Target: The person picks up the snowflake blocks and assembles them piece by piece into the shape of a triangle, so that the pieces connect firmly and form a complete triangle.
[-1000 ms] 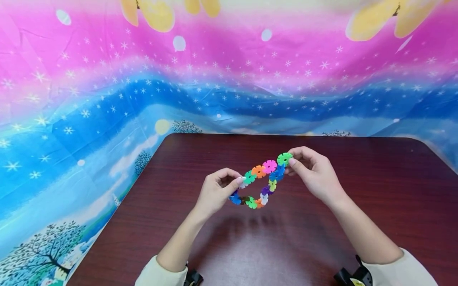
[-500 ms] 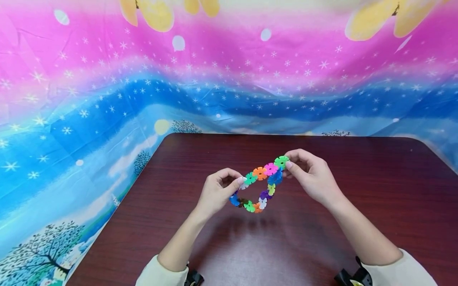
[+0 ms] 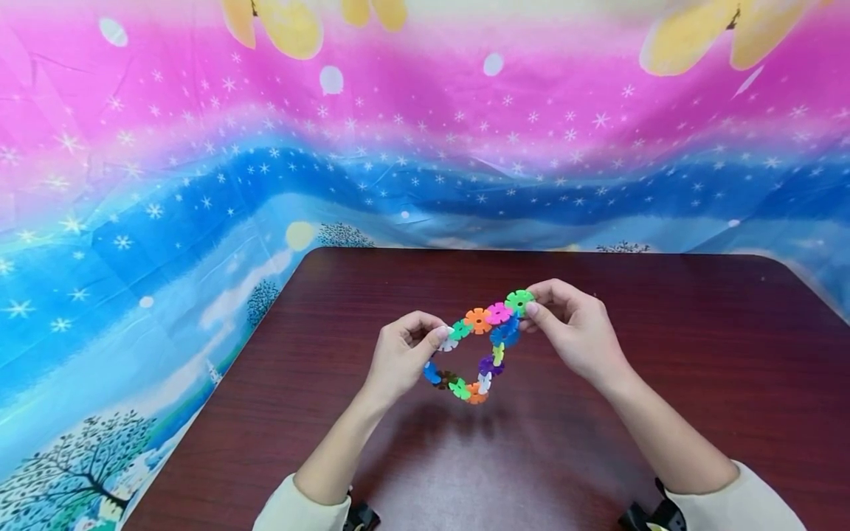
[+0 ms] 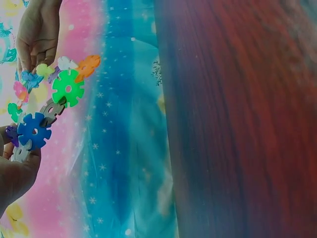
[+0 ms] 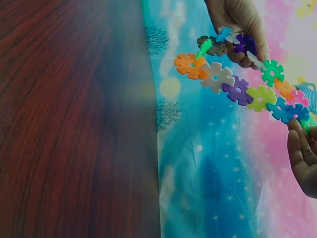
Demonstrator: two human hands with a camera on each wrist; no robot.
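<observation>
Several colourful notched plastic discs, slotted together, form a loop held up above the table. My left hand (image 3: pixel 401 358) pinches the loop's left side at a white disc (image 3: pixel 448 344), between thumb and fingers. At the upper right, my right hand (image 3: pixel 584 332) pinches a bright green disc (image 3: pixel 519 303), which sits beside a pink disc (image 3: pixel 499 313) and a blue disc (image 3: pixel 505 331). The lower part of the chain sags between both hands, with an orange disc (image 3: pixel 476 394) lowest. In the right wrist view, purple (image 5: pixel 237 91) and yellow-green (image 5: pixel 261 98) discs show along the chain.
A dark reddish-brown wooden table (image 3: pixel 279 442) with rounded far corners lies beneath. Behind it and along its left side hangs a pink and blue cloth (image 3: pixel 425 147) printed with snowflakes and trees. Black devices (image 3: pixel 654 514) sit at both wrists.
My right hand has moved slightly left and down with the green disc. The loop's lower part hangs a little lower and its opening looks wider. My left hand has hardly moved.
</observation>
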